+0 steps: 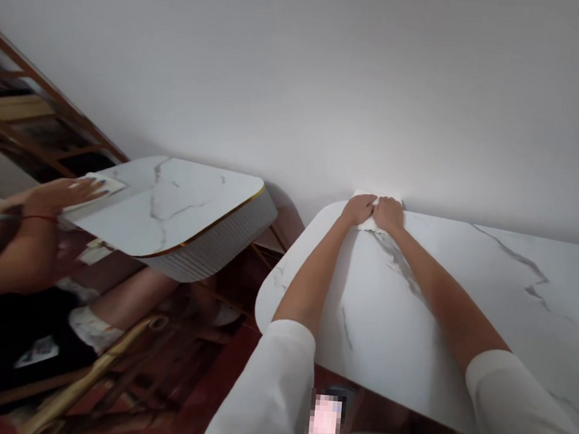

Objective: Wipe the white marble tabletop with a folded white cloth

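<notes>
Together, left hand [359, 210] and right hand [389, 213] clamp their grip on white cloth [370, 223]; leftward, shelves [49, 82] hold blurred items [18, 108].

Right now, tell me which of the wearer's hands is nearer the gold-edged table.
Left. The left hand is on the white cloth, on the side toward the gold-edged table; the right hand is beside it, on the cloth's farther side.

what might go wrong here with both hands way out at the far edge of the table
The left hand and right hand are on the white cloth at the table's far edge, so the cloth might slip over it. Fingers could also bump the wall just beyond. With both arms stretched across, leaning might nudge the table.
</notes>
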A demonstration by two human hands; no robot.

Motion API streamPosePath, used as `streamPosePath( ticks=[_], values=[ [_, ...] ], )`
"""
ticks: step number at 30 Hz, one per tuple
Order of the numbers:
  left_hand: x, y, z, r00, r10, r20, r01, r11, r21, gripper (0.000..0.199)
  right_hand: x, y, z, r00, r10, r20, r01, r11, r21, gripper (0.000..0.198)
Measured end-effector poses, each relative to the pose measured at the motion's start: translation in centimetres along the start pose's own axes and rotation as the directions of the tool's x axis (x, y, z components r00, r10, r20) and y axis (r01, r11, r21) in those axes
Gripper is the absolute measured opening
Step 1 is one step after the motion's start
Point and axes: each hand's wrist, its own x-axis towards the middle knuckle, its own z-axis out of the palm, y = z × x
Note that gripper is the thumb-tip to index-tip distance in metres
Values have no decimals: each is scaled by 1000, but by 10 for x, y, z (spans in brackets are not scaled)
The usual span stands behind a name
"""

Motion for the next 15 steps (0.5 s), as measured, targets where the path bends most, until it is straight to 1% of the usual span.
streamPosePath(
  ticks=[4,6,8,11,15],
  values=[
    [-17,-49,-20,999,-6,49,6,1000,3,43,12,-49,13,1000,-9,17,8,997,72,38],
    [-28,-69,-28,997,-37,65,36,999,3,47,12,-72,18,1000,-14,20,12,994,108,41],
    [-42,-84,-35,995,-57,81,56,998,10,49,7,-92,20,1000,-8,16,6,988,152,45],
    [-70,-94,-43,994,-52,94,48,998,39,50,-10,-117,19,1000,17,24,-22,975,222,49],
    [-120,-89,-57,995,-18,95,11,997,75,51,-48,-145,9,997,14,75,-34,961,275,54]
  ],
)
